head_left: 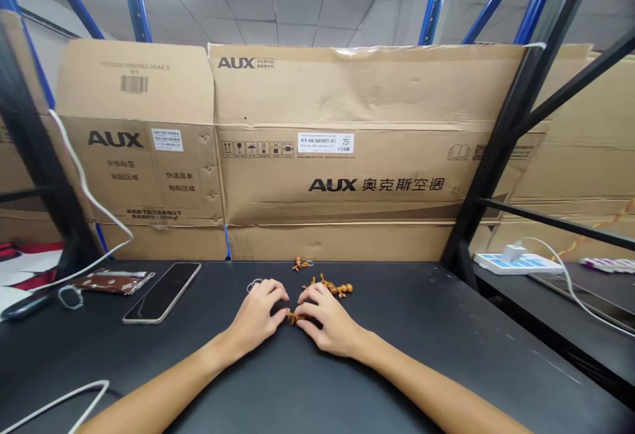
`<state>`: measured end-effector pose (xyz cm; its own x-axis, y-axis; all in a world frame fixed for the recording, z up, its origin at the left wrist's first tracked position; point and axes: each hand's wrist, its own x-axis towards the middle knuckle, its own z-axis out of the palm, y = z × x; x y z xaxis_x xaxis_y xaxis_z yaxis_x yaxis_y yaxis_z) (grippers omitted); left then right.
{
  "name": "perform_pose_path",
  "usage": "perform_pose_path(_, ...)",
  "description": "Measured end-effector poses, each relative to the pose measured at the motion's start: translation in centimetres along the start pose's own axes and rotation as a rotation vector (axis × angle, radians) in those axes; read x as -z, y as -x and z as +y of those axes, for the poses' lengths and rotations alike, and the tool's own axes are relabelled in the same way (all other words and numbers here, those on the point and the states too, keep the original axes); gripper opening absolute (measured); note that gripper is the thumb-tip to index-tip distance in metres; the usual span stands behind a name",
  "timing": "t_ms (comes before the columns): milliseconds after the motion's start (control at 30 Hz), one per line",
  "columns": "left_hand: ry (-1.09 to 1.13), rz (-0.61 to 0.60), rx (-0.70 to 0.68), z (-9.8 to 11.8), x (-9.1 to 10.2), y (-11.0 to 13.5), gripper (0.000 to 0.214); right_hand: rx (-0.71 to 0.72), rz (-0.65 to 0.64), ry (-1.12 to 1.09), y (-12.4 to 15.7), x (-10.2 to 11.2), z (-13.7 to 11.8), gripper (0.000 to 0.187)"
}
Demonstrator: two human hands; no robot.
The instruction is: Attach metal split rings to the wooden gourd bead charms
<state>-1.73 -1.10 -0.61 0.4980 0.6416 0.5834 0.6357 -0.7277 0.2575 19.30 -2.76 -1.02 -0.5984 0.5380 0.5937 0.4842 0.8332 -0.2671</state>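
My left hand [258, 310] and my right hand [331, 323] face each other low over the dark table, fingers curled in. Between their fingertips shows a small orange-brown knotted cord piece [292, 317]; both hands pinch it, and the right fingers hide part of it. Just beyond my right hand lies a string of brown wooden beads with cord ends [340, 288], partly covered by the fingers. Farther back sits a small beaded pendant with a metal ring [302, 264]. A thin pale loop [253, 284] lies behind my left hand.
To the left lie a phone [162, 293], a brown packet [115, 281] and white cables [82, 176]. Cardboard boxes [337, 103] stand along the back edge. A black metal post [501, 123] rises at right, beside a power strip [516, 262].
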Motion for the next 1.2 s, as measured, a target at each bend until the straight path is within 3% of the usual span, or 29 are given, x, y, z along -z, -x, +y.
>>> perform_pose_path(100, -0.039, -0.036, -0.128, 0.2, -0.1, 0.3, 0.013, -0.017, 0.014, 0.01, 0.0, 0.0, 0.0, 0.01)
perform_pose_path(167, -0.027, -0.023, -0.12, 0.2, -0.1, 0.3, 0.013, -0.019, 0.009, 0.007, 0.0, 0.0, 0.0, 0.01)
perform_pose_path(367, 0.07, 0.023, 0.198, 0.2, 0.2, -0.4, 0.022, 0.029, -0.02, 0.032, 0.1, 0.2, -0.1, 0.01)
perform_pose_path(633, 0.186, 0.016, 0.415, -0.5, 0.5, -1.0, 0.036, 0.068, 0.006, 0.074, 0.2, 0.2, -0.2, 0.01)
perform_pose_path(833, -0.039, -0.056, 0.362, -0.7, -0.2, -0.7, 0.031, -0.017, 0.041, 0.106, 0.0, 0.1, -0.1, 0.008)
perform_pose_path(1000, -0.098, -0.081, 0.329, -0.3, -0.1, -0.6, 0.031, -0.075, 0.053, 0.15, 0.1, -0.3, 0.3, 0.006)
perform_pose_path(1133, -0.101, -0.104, 0.093, 0.1, 0.2, -0.4, 0.011, -0.158, 0.072, 0.205, 0.1, -0.5, 0.6, 0.003)
perform_pose_path(1200, -0.112, -0.165, -0.033, 0.1, 0.4, -0.3, 0.023, -0.2, 0.082, 0.24, 0.1, -0.4, 0.7, 0.004)
